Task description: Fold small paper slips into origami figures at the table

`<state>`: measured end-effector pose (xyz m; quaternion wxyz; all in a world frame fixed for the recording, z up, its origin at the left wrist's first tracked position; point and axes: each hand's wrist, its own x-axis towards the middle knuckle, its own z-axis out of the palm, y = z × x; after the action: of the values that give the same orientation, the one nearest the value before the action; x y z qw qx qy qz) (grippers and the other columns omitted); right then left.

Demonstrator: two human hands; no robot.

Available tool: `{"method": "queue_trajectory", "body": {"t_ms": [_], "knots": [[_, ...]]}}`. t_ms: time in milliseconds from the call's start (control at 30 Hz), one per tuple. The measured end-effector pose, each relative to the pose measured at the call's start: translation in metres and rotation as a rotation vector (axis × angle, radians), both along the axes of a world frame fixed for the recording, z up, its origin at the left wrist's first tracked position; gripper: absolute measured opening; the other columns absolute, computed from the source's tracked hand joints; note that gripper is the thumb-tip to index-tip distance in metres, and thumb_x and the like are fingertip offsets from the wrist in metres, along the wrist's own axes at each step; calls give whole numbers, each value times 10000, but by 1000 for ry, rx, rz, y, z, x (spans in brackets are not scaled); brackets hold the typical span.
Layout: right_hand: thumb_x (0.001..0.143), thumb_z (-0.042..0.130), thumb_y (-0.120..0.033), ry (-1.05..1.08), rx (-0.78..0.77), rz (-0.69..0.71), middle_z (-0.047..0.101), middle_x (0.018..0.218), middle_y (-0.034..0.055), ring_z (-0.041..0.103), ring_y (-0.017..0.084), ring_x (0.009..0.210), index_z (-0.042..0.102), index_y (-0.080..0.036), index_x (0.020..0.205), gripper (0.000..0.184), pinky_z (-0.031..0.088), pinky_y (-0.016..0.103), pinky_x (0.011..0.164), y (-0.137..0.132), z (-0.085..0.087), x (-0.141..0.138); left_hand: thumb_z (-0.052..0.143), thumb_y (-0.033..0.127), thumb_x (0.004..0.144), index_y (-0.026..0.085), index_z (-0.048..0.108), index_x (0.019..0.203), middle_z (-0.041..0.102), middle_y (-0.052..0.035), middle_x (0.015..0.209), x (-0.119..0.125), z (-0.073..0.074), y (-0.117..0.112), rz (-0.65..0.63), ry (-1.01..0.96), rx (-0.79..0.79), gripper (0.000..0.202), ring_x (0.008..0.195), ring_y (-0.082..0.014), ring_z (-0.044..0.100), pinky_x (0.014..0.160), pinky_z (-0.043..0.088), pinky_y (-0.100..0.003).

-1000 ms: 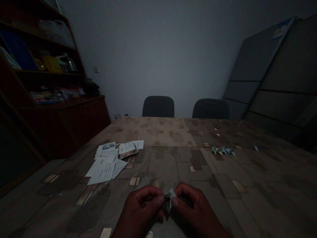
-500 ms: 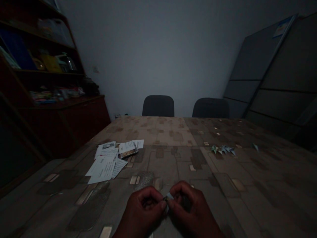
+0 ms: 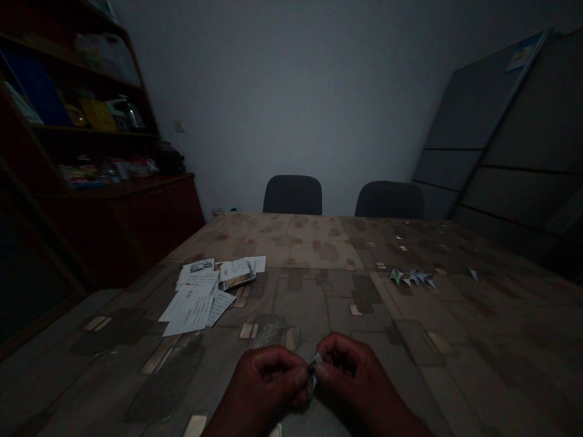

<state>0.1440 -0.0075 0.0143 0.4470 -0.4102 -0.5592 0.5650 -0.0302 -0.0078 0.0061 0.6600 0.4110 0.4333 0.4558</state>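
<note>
Between my two hands, close to the table's near edge, is a small folded piece of paper [image 3: 313,371], pale with dark print. My left hand [image 3: 268,382] pinches its left side between thumb and forefinger. On the other side, the thumb and forefinger of my right hand [image 3: 353,376] grip it too. Fingertips cover much of the paper, so its full shape is hidden. Farther off to the right stand several small folded paper figures [image 3: 412,277] in a row, with a single folded paper figure [image 3: 472,273] apart from them.
A loose pile of printed paper cards [image 3: 194,306] lies on the left of the patterned tablecloth [image 3: 291,243]. Two dark chairs [image 3: 292,194] stand behind the table. A shelf cabinet [image 3: 118,200] is at the left, and grey panels [image 3: 460,121] are at the right.
The folded paper has turned more upright between my fingertips and shifted slightly right. Both hands still grip it, and my right hand has moved a little to the right.
</note>
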Motion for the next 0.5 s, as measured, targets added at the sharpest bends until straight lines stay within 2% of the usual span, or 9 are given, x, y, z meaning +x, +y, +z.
{"method": "queue_trajectory", "body": {"t_ms": [100,300,400,500], "knots": [[758,728,-526,-3,16,-3,464,646,-35,416,135,627,591,-184,729,370,333,252,565,1,-3,0,861,369,613,141,697,574,681,-19,502,1,3,-1,17,25,-2,284,480,-127,596,518,437,-237],[778,699,-422,-110,80,2,476,647,-35,440,144,634,592,-186,736,262,355,270,606,0,-4,0,785,265,591,160,646,509,643,-11,471,3,2,1,32,129,111,192,458,-125,562,497,409,-240],[774,695,-412,-130,82,-19,491,660,-26,456,154,654,576,-190,730,256,357,270,609,-1,-5,-1,793,290,550,170,615,476,608,1,457,2,0,4,56,185,108,228,451,-123,533,490,402,-244],[780,700,-450,-89,60,-52,470,651,-33,450,149,644,567,-188,729,298,345,260,594,1,-5,-2,796,383,623,152,645,550,615,-2,480,2,0,5,4,111,54,285,462,-122,531,504,400,-245]]}}
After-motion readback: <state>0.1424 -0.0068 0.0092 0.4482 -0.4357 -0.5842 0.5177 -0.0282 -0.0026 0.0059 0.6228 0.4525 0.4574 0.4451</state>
